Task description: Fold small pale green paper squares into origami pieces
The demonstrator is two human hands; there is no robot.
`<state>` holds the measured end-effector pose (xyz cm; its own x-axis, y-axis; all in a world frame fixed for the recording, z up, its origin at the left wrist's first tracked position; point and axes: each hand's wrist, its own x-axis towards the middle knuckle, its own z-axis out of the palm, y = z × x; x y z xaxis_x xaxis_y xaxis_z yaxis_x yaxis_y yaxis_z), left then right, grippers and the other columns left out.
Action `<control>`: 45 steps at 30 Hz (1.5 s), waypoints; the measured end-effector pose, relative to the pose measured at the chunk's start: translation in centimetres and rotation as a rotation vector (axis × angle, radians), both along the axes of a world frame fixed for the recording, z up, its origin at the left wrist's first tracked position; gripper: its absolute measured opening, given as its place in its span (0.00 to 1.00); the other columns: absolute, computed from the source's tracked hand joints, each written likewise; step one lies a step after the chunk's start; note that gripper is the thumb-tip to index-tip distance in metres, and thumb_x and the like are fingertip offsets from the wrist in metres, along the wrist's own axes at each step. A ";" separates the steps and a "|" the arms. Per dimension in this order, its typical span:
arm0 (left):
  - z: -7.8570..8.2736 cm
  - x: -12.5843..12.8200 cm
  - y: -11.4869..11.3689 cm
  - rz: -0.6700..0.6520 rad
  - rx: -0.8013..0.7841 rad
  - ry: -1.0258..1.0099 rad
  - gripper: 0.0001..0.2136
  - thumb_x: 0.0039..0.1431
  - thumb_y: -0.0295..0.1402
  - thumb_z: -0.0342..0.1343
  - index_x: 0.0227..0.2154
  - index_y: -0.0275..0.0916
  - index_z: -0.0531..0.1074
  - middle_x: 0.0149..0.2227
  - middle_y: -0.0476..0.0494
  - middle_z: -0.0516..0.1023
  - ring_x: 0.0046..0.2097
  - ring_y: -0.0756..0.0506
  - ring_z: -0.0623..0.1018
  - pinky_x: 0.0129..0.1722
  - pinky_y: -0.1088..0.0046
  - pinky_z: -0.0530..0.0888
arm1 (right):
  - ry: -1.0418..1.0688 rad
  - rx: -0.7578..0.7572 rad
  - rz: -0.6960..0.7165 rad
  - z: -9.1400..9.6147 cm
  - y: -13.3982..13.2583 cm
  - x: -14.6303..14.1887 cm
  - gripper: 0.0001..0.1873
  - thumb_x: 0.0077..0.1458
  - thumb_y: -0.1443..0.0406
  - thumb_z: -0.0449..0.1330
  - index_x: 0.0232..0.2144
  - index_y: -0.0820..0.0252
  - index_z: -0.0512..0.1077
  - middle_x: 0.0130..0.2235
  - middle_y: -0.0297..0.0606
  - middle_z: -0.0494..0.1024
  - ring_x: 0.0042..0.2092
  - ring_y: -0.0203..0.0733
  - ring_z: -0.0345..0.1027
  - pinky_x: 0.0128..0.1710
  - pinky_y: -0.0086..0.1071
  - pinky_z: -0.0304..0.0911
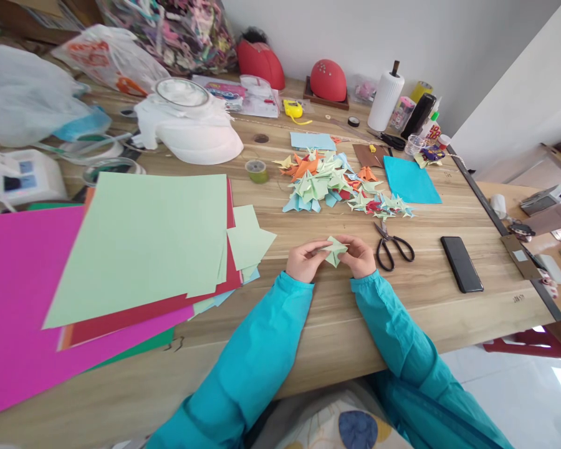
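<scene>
Both my hands meet over the wooden table (pixel 430 299) near its front edge. My left hand (pixel 305 260) and my right hand (pixel 361 256) each pinch one side of a small pale green folded paper piece (pixel 335 251), held just above the tabletop. Both arms wear teal sleeves. Beyond my hands lies a heap of folded paper shapes (pixel 330 181) in pale green, orange and light blue. Black scissors (pixel 393 246) lie just right of my right hand.
Large sheets of pale green paper (pixel 149 237), red and magenta paper (pixel 14 299) are stacked at the left. A black phone (pixel 462 264) lies at the right, a teal sheet (pixel 409 181) behind it. White plastic containers, bags, a paper roll (pixel 385 100) and bottles crowd the back.
</scene>
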<state>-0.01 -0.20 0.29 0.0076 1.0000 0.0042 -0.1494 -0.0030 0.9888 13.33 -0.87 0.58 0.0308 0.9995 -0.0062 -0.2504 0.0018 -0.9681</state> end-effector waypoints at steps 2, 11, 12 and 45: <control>0.2 0.0 -0.1 -0.004 0.017 0.028 0.10 0.37 0.33 0.62 0.27 0.36 0.77 0.37 0.40 0.78 0.41 0.41 0.75 0.43 0.66 0.72 | -0.036 0.019 -0.008 -0.2 0.1 0.1 0.18 0.30 0.67 0.66 0.31 0.59 0.72 0.32 0.36 0.76 0.31 0.38 0.69 0.32 0.32 0.65; 0.0 0.4 -0.2 0.029 0.001 -0.013 0.14 0.36 0.28 0.61 0.31 0.33 0.76 0.33 0.41 0.79 0.36 0.43 0.77 0.37 0.68 0.74 | -0.188 0.045 -0.058 -0.6 0.0 -0.3 0.13 0.35 0.63 0.64 0.29 0.59 0.71 0.29 0.37 0.77 0.31 0.40 0.70 0.32 0.33 0.66; -0.1 0.4 -0.2 0.035 0.000 -0.007 0.13 0.35 0.28 0.61 0.30 0.34 0.76 0.32 0.41 0.79 0.35 0.43 0.77 0.36 0.68 0.74 | -0.200 0.047 -0.066 -0.6 0.0 -0.3 0.13 0.35 0.63 0.64 0.28 0.60 0.71 0.29 0.36 0.77 0.31 0.40 0.70 0.31 0.33 0.65; 0.1 0.6 -0.5 0.075 -0.017 0.091 0.12 0.40 0.40 0.61 0.24 0.35 0.76 0.25 0.45 0.77 0.29 0.46 0.75 0.31 0.70 0.72 | -0.218 -0.020 -0.085 -0.2 -0.1 -0.3 0.09 0.37 0.62 0.62 0.24 0.61 0.73 0.24 0.34 0.75 0.26 0.36 0.66 0.27 0.30 0.62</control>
